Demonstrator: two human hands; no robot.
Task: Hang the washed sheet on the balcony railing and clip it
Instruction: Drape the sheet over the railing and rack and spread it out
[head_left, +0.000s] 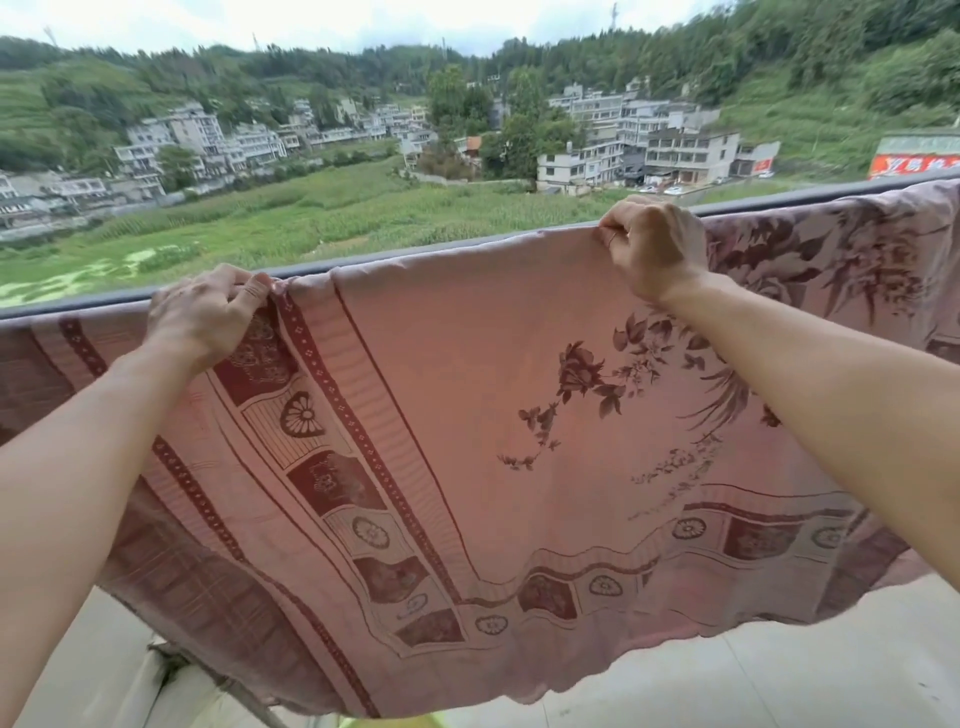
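A large pink sheet (467, 405) with dark red borders and flower prints hangs over the grey balcony railing (415, 248), which slants up from left to right. My left hand (202, 312) pinches the sheet's top fold at the rail, left of centre. My right hand (652, 247) grips the top fold further right, higher up. Between my hands the fabric is stretched along the rail. The sheet's lower edge hangs free above the floor. No clip is visible.
Pale tiled balcony floor (779, 675) lies below the sheet. Something grey and white (171, 670) sits on the floor at lower left. Beyond the railing are green fields, hillside buildings and trees far below.
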